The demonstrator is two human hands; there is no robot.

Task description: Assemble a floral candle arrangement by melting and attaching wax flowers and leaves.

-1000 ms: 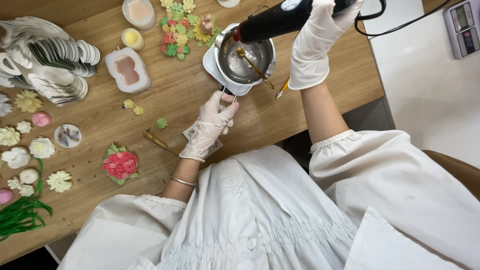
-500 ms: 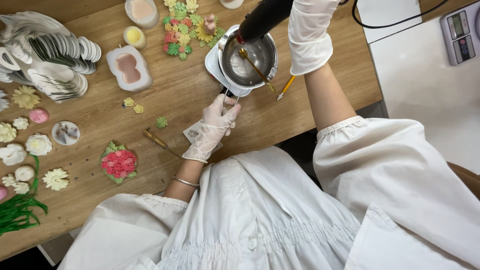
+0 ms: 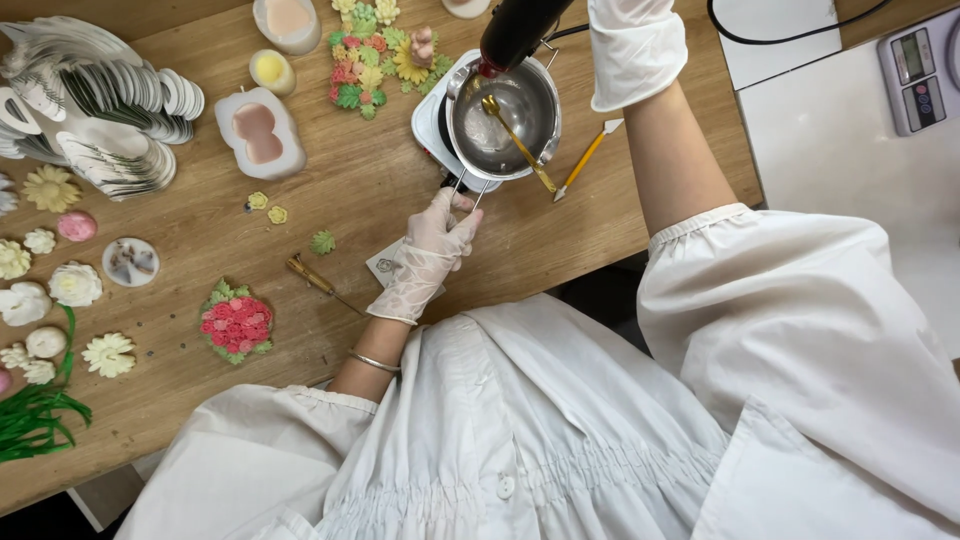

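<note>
many small wax flowers in cream, yellow and pink lie along the left edge of the wooden tabletop (image 3: 200,250), beside green strands (image 3: 35,420) at the near corner. behind them stands a fanned stack of white moulds (image 3: 100,110), then a white mould with a pink filling (image 3: 258,133) and a round pink-and-green flower piece (image 3: 236,325). a small white square label (image 3: 385,265) lies flat under the left hand (image 3: 430,250). that gloved hand is closed on the wire handle of the steel pot (image 3: 503,118), which sits on a white base near the far edge with a gold spoon (image 3: 515,140) resting in it. the gloved right hand (image 3: 635,50) is wrapped around a black heat tool (image 3: 515,32) aimed into the pot. a yellow pencil (image 3: 585,160) lies just right of the pot. further right sit a white surface and a grey scale (image 3: 920,70).
</note>
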